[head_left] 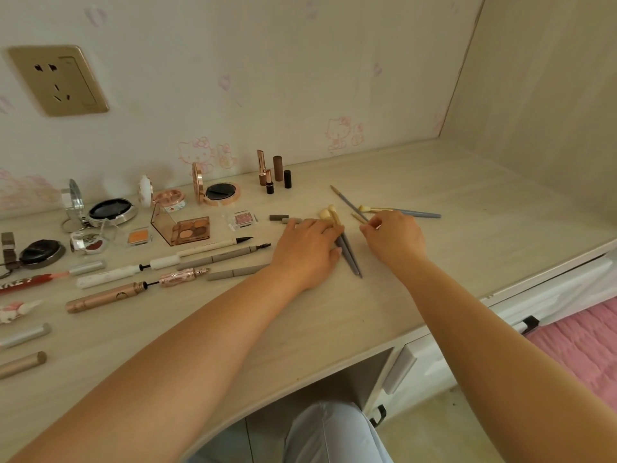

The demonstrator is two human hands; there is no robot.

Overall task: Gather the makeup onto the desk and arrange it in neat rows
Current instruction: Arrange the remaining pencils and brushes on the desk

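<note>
Resting on the pale wood-grain desk [434, 195], the person's left hand [305, 250] lies over two grey-handled makeup brushes with cream tips [349, 253]; its fingers curl on them near the cream heads, while the grey handles stick out below the palm. The right hand [394, 238] is just beside it and pinches a thin gold-coloured brush end [359, 218] between thumb and fingers. Behind this hand lie a long grey brush with a small yellow tip [400, 211] and a slim grey pencil-like brush [347, 202], both flat on the desk.

To the left the makeup is lying in rows: three small lipsticks standing upright [272, 173] near the wall, a round rose-gold compact with its lid open [218, 192], a brown eyeshadow palette with a clear lid [187, 230], a small pink square pan [243, 218], and several long pens and pencils [207, 253] side by side.

The wallpaper carries pink Hello Kitty drawings [340, 130], and a gold wall socket [58, 80] sits on it. I can read no brand writing on any item.
</note>
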